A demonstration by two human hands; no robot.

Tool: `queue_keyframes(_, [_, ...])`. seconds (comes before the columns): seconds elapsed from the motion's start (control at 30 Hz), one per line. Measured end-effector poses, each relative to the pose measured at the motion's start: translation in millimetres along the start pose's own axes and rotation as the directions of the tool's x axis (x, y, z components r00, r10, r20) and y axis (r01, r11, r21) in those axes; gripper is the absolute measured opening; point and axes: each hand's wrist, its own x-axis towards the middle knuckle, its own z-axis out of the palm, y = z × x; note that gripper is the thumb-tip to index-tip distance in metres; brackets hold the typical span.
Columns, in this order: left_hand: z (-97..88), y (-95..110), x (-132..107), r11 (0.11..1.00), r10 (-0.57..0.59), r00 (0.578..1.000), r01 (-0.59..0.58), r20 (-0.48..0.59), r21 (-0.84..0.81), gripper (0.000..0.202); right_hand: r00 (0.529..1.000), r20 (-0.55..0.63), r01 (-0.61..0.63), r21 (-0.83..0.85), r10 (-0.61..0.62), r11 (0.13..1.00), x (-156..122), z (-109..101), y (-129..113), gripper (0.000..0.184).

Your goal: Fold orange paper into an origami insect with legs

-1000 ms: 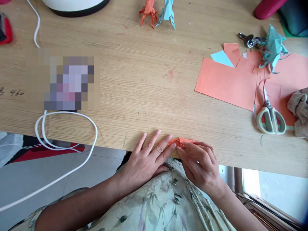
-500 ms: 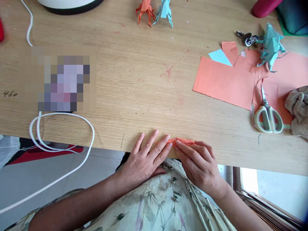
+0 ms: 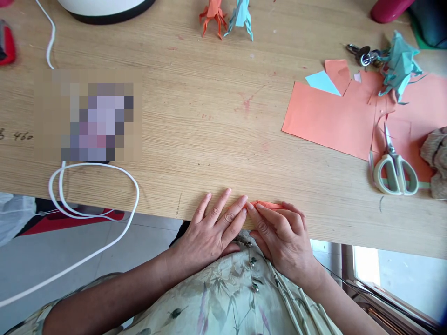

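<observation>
A narrow strip of folded orange paper (image 3: 268, 204) lies at the table's near edge, partly hidden under my fingers. My left hand (image 3: 213, 228) rests on the table edge with fingers spread, its index fingertip at the paper's left part. From the right, my right hand (image 3: 282, 232) has its fingers bent and drawn together on the paper. Its index fingertip meets the fingertips of my left hand. How the folds run beneath the fingers is hidden.
Scissors (image 3: 394, 172) lie on orange paper sheets (image 3: 328, 116) at the right, near a blue origami figure (image 3: 401, 63) and keys (image 3: 365, 56). Orange (image 3: 213, 16) and blue (image 3: 240, 18) origami figures stand at the back. A white cable (image 3: 136, 186) loops at the left beside a blurred-out item (image 3: 101, 121).
My right hand has shifted left along the folded paper, its fingertips now against my left hand's. My left hand stays in place. The view has shifted slightly.
</observation>
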Motion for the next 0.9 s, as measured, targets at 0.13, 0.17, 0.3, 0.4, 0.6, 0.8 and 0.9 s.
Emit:
queue_keyframes(0.13, [-2.3,-0.3,0.8,1.000,0.004,1.000,-0.004,0.003,0.020,0.070,1.000,-0.008,-0.019,-0.015,0.019,1.000,-0.6,0.4,-1.5,0.054])
queue_keyframes(0.17, [-3.1,-0.7,0.8,1.000,0.004,1.000,-0.004,0.006,0.016,0.069,1.000,-0.011,-0.022,-0.018,0.021,1.000,-0.6,0.5,-1.9,0.054])
queue_keyframes(0.3, [-5.5,-3.7,-2.6,0.999,-0.027,1.000,0.027,0.003,-0.039,0.064,1.000,-0.021,-0.023,-0.015,0.022,1.000,0.1,1.0,-2.8,0.050])
queue_keyframes(0.4, [-6.8,-5.8,-7.1,0.995,-0.074,0.996,0.070,-0.045,-0.076,0.058,0.999,-0.024,-0.027,-0.016,0.026,1.000,0.7,0.7,-3.0,0.048])
queue_keyframes(0.6, [-13.2,-5.9,-7.6,0.997,-0.078,0.996,0.077,-0.036,-0.025,0.050,0.999,-0.027,-0.022,-0.028,0.021,0.999,2.0,-0.2,-4.1,0.045])
queue_keyframes(0.8, [-12.7,-9.2,-6.7,0.991,-0.087,0.995,0.081,-0.055,-0.103,0.048,1.000,-0.026,-0.019,-0.045,0.018,0.999,2.9,-0.4,-4.7,0.042])
queue_keyframes(0.9, [-12.4,-13.3,-9.7,0.983,-0.099,0.993,0.089,-0.057,-0.161,0.045,1.000,-0.024,-0.014,-0.043,0.013,0.999,2.9,-0.3,-4.6,0.042])
